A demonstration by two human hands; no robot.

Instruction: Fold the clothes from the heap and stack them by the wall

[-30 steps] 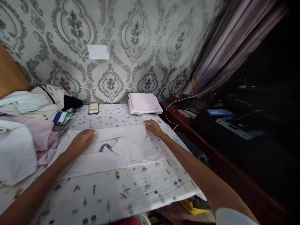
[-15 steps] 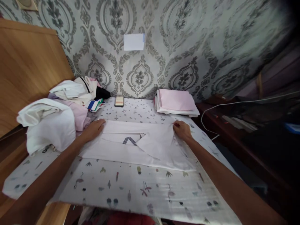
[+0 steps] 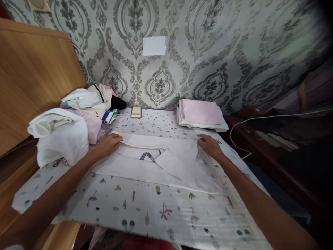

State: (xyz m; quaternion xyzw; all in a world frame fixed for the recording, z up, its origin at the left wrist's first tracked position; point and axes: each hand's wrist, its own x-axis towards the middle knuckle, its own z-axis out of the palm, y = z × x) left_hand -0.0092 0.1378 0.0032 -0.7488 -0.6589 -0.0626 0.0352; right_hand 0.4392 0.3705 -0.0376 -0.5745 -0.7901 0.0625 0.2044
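A white shirt (image 3: 179, 159) lies partly folded across the patterned cloth, its dark striped trim (image 3: 147, 157) showing in the gap between the folds. At its upper left corner rests my left hand (image 3: 110, 144), fingers stretched out flat on the fabric. My right hand (image 3: 209, 145) is at the upper right edge, index finger extended and fingers loosely apart beside the fold. Its lower fingers are partly hidden under the palm.
A heap of rumpled clothes (image 3: 62, 139) lies at the left beside a wooden panel (image 3: 39, 80). Folded pink and white cloths (image 3: 201, 113) are stacked at the back right. A small framed item (image 3: 136, 111) lies near the wall, and a white cable (image 3: 234, 133) hangs at right.
My right hand has loosened its pinch on the shirt's upper right corner, and its fingers have spread. My left hand still lies at the left corner. The view has shifted slightly left.
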